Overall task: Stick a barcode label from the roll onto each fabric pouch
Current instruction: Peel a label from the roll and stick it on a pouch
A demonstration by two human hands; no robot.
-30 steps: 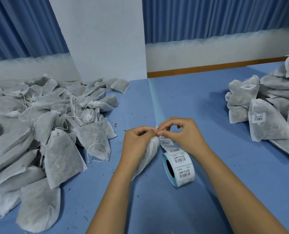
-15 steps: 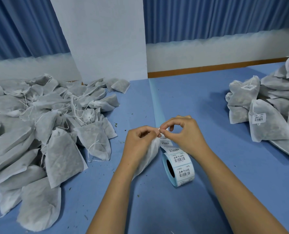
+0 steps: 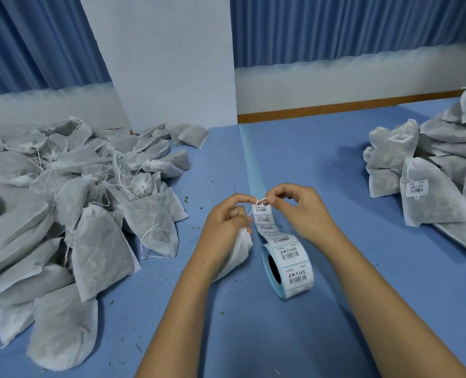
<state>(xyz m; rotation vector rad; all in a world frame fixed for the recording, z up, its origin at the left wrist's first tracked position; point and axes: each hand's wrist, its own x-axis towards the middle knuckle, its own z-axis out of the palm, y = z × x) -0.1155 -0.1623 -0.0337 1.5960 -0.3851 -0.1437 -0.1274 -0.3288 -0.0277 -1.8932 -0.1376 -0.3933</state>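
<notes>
A person's left hand point(image 3: 225, 223) grips the neck of a fabric pouch point(image 3: 240, 252), which hangs slanting toward the near side. The right hand point(image 3: 302, 211) pinches its drawstring point(image 3: 259, 201) just above the label strip point(image 3: 264, 222). The label roll point(image 3: 292, 268) stands on edge with its core facing left, the strip running far. Bare blue table point(image 3: 335, 309) separates the unlabelled pouches point(image 3: 76, 200) at left from the labelled pouches point(image 3: 431, 192) at right.

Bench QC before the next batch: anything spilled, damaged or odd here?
Small dark green flecks lie scattered on the blue table around the left heap of white fabric pouches, likely filling that leaked out. The white barcode label roll trails an unrolled strip, which looks like normal use. Nothing else stands out.
</notes>
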